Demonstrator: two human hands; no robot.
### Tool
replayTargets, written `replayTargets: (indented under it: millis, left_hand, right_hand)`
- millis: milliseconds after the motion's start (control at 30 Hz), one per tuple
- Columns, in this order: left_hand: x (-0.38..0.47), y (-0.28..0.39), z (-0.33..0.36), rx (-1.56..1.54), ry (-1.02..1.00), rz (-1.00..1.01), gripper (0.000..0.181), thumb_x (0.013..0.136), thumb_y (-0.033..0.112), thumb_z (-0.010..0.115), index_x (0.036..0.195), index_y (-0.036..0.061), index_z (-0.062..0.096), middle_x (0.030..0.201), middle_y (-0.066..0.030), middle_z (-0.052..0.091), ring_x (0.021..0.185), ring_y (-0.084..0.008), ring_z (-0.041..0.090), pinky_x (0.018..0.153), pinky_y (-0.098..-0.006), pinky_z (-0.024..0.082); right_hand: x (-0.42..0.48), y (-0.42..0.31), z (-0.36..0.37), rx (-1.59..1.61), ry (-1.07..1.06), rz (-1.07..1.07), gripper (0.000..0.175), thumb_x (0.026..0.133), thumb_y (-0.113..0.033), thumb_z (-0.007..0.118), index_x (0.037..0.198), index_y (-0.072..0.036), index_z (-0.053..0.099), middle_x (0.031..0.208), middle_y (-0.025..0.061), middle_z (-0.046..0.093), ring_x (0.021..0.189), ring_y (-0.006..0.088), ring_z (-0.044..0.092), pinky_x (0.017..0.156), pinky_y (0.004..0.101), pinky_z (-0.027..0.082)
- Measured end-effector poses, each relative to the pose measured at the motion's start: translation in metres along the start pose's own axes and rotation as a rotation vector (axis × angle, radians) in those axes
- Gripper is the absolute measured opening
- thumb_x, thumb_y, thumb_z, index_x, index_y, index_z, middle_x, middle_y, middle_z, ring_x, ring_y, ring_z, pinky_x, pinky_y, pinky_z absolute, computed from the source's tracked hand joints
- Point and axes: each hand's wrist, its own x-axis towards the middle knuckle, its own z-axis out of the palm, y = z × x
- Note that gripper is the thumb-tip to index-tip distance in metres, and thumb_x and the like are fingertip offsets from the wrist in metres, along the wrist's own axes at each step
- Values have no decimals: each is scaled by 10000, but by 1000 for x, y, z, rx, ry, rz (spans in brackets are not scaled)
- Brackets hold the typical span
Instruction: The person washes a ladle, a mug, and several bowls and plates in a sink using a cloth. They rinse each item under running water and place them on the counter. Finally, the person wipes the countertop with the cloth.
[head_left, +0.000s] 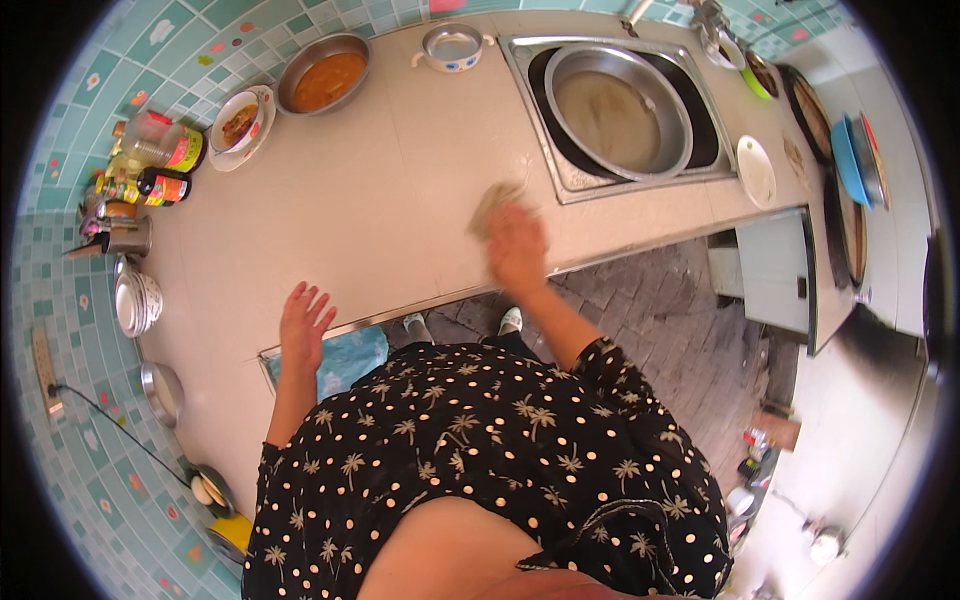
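Note:
My right hand (517, 244) presses a beige cloth (496, 204) against the light countertop (360, 217), just left of the sink. Both hand and cloth are blurred. Over the counter's front edge at the left, my left hand (301, 322) holds nothing, its fingers spread; whether it touches the surface I cannot tell. In the steel sink (568, 180) rests a large metal basin (555, 71) with cloudy water (607, 120) in it.
Along the tiled wall stand a metal bowl of orange food (330, 81), a bowl on a plate (238, 124), a small two-handled pot (452, 49), several bottles (161, 142) and stacked bowls (136, 304). A white dish (755, 172) lies right of the sink. A cabinet door (776, 266) shows below.

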Motion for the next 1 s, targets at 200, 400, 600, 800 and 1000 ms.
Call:
replayTargets:
  millis: [200,400,600,800,1000]
  left_hand:
    - [23,2,116,210,-155,132,462,821,150,529,1232,13,367,1227,-123,407,1030,-217,489,815,-331,454]
    - [121,53,210,499,-175,364,462,792,182,559,1201,9,431,1151,-120,488,894,-168,541,735,-267,467]
    - [242,80,294,701,-118,388,529,750,302,585,1155,-18,467,925,-161,583,617,-178,577,555,-285,477]
    - [335,84,337,1147,-221,311,390,753,292,534,828,-87,579,676,-170,581,522,-217,578,453,-301,456]
    - [295,120,328,893,-180,301,264,755,227,500,715,-31,543,581,-90,525,466,-178,528,434,-292,431]
  right_hand:
    - [32,-34,6,310,-78,-558,441,791,-286,509,1217,-191,447,1307,42,368,1235,227,291,1022,455,162]
    - [111,-17,15,299,-100,-546,421,785,-254,519,1195,-171,467,1297,33,378,1215,223,319,1020,450,166]
    - [155,36,6,171,-90,-438,423,776,-247,514,1186,-154,470,1286,49,390,1217,242,321,1003,474,190]
    - [245,56,14,393,-119,-516,296,789,-158,501,1080,-114,529,1103,79,489,1106,255,410,934,395,313]
    - [305,183,-4,1516,-123,-133,398,859,-216,468,1207,-30,413,1194,85,450,1038,130,463,886,284,362]
